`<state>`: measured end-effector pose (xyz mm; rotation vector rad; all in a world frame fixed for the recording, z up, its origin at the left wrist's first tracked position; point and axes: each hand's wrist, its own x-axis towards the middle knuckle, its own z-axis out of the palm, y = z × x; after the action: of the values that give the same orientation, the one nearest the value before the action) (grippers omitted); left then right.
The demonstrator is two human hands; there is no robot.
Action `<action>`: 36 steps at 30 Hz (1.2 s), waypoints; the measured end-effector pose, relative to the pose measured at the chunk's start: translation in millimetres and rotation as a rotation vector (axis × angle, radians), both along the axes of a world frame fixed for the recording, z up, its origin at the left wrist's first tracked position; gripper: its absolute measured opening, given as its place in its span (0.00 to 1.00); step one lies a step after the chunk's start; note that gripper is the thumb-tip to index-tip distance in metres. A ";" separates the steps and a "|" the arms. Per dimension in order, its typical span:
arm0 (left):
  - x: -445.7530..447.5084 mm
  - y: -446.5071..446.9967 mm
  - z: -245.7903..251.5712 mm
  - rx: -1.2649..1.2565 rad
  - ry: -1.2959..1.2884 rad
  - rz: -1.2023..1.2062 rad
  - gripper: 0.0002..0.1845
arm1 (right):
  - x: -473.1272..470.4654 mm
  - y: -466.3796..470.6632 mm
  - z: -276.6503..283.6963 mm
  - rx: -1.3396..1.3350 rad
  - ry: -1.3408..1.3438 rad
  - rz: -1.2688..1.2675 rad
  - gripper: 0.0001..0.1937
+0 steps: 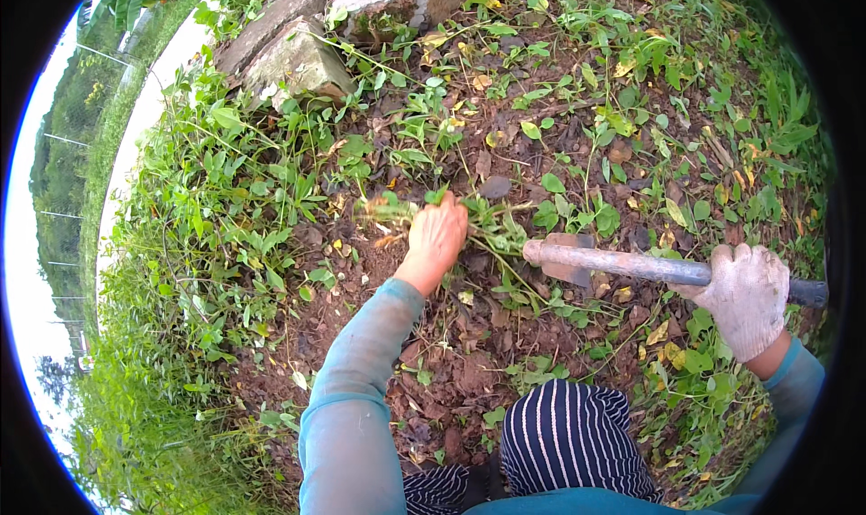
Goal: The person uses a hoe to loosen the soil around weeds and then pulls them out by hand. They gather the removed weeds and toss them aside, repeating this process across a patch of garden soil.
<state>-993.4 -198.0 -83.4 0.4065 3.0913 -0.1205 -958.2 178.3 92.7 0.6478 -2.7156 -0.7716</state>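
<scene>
My bare left hand (436, 237) is closed around a bunch of pulled weeds (504, 231), low over the soil in the middle of the view. Leaves and stems stick out on both sides of the fist, and those on the left are blurred. A white knit glove covers my right hand (747, 298), which grips the handle of a short hoe (636, 265). The hoe lies roughly level across the right side, its head pointing left. Its flat metal blade (568, 261) is partly hidden beneath the handle's end, close to the ground and right of the weeds.
Reddish-brown soil (467, 373) with dead leaves spreads around my knee in striped cloth (568, 440). Dense green weeds (203, 244) grow on the left. Large stones (298, 62) border the top, and a pale path (128, 150) curves along the far left beside a wire fence.
</scene>
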 end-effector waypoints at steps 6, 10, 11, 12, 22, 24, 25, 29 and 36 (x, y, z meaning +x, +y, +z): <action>-79.2 -9.4 -12.4 -0.267 -0.065 0.214 0.22 | -10.5 -12.2 4.0 0.031 0.052 0.056 0.28; -51.0 -9.5 -22.4 -0.143 -0.271 0.243 0.10 | -14.7 -15.6 6.9 0.042 0.007 0.001 0.30; -43.1 -10.1 -18.7 -0.082 -0.250 0.293 0.10 | -15.5 -15.9 7.3 0.038 -0.014 -0.016 0.30; -34.7 -8.4 -14.0 -0.027 -0.235 0.305 0.10 | -15.9 -16.1 7.6 0.034 -0.037 -0.033 0.30; -104.3 -20.1 11.0 -0.103 0.036 0.205 0.23 | -16.3 -23.0 7.3 0.062 0.075 0.105 0.29; -128.3 -33.7 9.4 -0.104 0.004 0.328 0.23 | -20.6 -25.4 8.5 0.040 0.005 0.018 0.29; -137.5 -38.4 8.7 0.013 -0.113 0.462 0.18 | -22.5 -26.5 9.4 0.011 -0.001 0.010 0.29; -134.4 -47.5 1.3 0.039 -0.142 0.419 0.13 | -35.0 -29.9 10.6 -0.003 0.029 0.045 0.28; -26.2 -26.3 -4.2 0.148 -0.202 0.329 0.08 | -36.8 -27.4 7.5 0.057 0.014 0.003 0.27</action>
<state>-1019.6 -224.3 -87.6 -0.0876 2.9226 0.1463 -995.0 150.9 100.2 0.6556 -2.6879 -0.8521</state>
